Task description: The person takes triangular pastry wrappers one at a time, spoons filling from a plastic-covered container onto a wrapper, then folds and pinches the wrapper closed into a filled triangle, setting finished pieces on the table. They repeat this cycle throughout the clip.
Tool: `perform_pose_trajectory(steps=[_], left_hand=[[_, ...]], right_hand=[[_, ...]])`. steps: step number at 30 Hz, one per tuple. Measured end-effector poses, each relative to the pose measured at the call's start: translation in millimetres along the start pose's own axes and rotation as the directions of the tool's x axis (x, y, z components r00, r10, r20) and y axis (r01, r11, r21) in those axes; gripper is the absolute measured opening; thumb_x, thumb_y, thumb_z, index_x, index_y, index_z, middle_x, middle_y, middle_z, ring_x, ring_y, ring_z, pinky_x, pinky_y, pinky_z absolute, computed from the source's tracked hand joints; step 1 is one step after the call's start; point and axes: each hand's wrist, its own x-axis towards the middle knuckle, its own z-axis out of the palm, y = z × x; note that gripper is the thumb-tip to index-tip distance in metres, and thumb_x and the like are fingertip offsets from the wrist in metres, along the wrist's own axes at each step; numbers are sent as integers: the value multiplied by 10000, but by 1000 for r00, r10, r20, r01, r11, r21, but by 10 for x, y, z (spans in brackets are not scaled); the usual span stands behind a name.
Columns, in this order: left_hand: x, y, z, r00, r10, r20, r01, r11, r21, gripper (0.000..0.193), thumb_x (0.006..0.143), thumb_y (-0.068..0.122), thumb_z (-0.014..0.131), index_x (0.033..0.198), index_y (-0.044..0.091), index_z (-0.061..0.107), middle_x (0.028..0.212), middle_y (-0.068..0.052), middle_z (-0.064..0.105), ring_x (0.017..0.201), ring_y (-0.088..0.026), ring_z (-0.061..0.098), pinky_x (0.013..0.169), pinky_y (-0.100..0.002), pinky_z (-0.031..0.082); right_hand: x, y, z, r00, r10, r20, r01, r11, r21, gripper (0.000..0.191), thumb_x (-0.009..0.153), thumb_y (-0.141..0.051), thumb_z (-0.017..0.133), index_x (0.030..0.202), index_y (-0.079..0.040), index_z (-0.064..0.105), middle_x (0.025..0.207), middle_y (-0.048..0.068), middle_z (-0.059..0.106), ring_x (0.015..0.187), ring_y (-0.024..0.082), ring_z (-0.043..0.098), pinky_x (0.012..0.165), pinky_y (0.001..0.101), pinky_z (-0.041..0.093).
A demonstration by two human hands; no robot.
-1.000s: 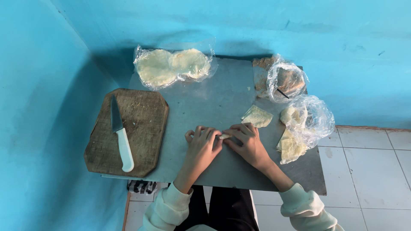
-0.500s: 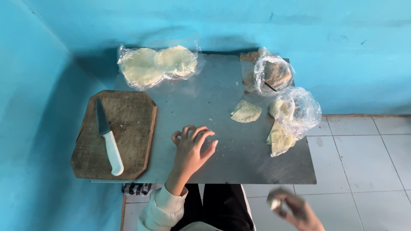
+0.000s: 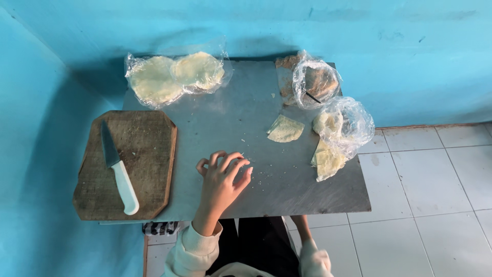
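My left hand (image 3: 223,177) rests on the grey metal table (image 3: 287,192) near its front edge, fingers apart and slightly curled, holding nothing. Small crumbs lie on the metal just right of it. My right forearm (image 3: 303,233) runs from its pale sleeve up under the table's front edge, so the right hand is hidden. A folded piece of pale flatbread (image 3: 285,128) lies apart from both hands, in the table's middle right.
A wooden cutting board (image 3: 148,154) with a white-handled knife (image 3: 119,174) sits at the left. A clear bag of round flatbreads (image 3: 174,76) lies at the back. Two more clear bags (image 3: 342,131), (image 3: 315,82) hold food at the right. Blue walls enclose back and left; tiled floor right.
My right hand left the tabletop, dropped below the front edge and went out of sight under it. My left hand stayed in place and spread its fingers.
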Motion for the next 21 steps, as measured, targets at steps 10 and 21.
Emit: perform_pose_trajectory(steps=[10, 21], left_hand=[[-12, -15, -8, 999, -34, -16, 35, 999, 22, 165, 855, 272, 808, 956, 198, 701, 1092, 106, 650, 1080, -197, 579, 984, -477, 281], [-33, -17, -2, 999, 21, 24, -22, 999, 42, 153, 847, 271, 798, 950, 203, 709, 1092, 101, 645, 1071, -194, 576, 957, -463, 283]], right_hand=[[125, -325, 95, 999, -6, -51, 5, 1000, -27, 214, 907, -161, 658, 1075, -96, 774, 796, 17, 792, 693, 105, 742, 654, 296, 604], [-197, 485, -847, 827, 23, 562, 250, 880, -403, 306, 887, -105, 627, 1135, -126, 807, 800, -9, 819, 696, 95, 771, 685, 283, 629]])
